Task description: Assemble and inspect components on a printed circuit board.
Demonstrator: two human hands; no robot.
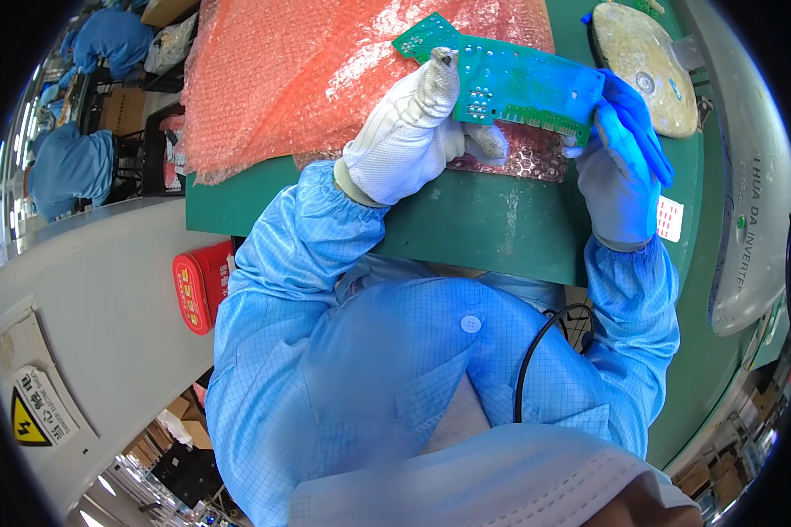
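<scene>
A green circuit board (527,83) with rows of solder points is held up over the front of the green bench (466,224). My left hand (422,127), in a white glove, grips its left part with the thumb on the face toward me. At the board's right end, my gloved right hand (622,167) is closed around the edge, lit bluish. Behind and below the board lies pink bubble wrap (281,83), spread over the back left of the bench.
A worn, pale oval plate (646,70) lies at the back right. Beside my right wrist is a small white label sheet with red marks (669,218). A grey machine housing (751,228) borders the right; a red box (204,285) stands left. Other people in blue (72,171) work far left.
</scene>
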